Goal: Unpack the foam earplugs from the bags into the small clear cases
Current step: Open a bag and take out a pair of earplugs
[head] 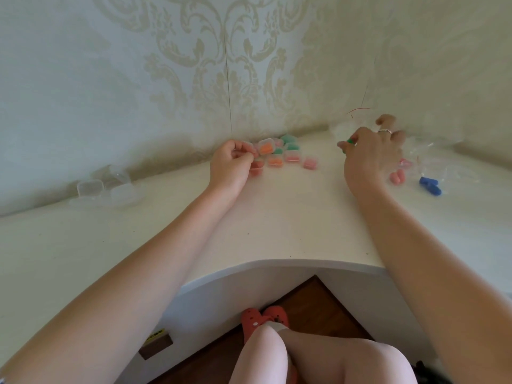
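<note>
Your right hand [368, 151] pinches a green earplug [350, 141] just left of the bags [426, 153]. Your left hand [230, 162] curls its fingers on a filled case [256, 164] beside the filled cases [279, 153]. Foam is light and soft: pinch it mid-body. Clear bags blur; their contents are hard to distinguish.

A cream bench [277, 231] is sitting against pale wallpaper [221, 65] showing a beige damask pattern. Clear cases [273, 152] are showing orange, pink and green earplugs. A blue earplug [430, 185] and pink earplugs [397, 177] are lying loose. Red shoes [263, 320] are resting on a brown wooden floor [318, 309].
</note>
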Demonstrator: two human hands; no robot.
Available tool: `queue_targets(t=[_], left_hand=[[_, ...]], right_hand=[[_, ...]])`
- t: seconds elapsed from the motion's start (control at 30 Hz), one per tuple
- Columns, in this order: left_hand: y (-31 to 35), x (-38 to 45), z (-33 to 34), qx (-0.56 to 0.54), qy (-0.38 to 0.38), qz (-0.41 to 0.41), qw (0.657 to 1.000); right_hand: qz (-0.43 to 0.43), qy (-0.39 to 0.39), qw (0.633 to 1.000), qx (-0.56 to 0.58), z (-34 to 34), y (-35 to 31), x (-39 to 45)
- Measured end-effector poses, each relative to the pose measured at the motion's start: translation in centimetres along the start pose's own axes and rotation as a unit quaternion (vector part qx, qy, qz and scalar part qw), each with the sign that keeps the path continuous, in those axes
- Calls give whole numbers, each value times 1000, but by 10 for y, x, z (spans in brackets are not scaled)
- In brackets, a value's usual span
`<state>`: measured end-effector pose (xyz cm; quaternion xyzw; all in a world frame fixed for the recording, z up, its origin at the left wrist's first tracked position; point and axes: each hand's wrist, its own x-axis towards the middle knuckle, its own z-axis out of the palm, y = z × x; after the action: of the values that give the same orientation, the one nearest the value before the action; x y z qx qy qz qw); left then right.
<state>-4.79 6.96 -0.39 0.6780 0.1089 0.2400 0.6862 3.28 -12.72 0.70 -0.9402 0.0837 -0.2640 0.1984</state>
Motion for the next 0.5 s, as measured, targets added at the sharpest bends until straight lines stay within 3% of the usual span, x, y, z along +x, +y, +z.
queue_targets(t=[0.1,0.2,0.27,0.37,0.43,0.5], left_hand=[[-2,0,-1,20,6,22,1000],[-2,-2,-3,54,11,56,997],[-2,-5,-5,90,16,80,993],[2,-9,-13,167,22,127,977],[8,-11,-26,261,14,172,950],[14,-17,-48,421,4,222,879]], right_hand=[[-11,12,1000,22,-4,-2,-2],[-155,67,984,48,-5,-1,-5],[-216,30,972,91,-3,-5,-9],[-239,-38,958,156,3,-11,-16],[-242,-67,950,183,4,-12,-19],[-242,-88,945,202,4,-12,-20]])
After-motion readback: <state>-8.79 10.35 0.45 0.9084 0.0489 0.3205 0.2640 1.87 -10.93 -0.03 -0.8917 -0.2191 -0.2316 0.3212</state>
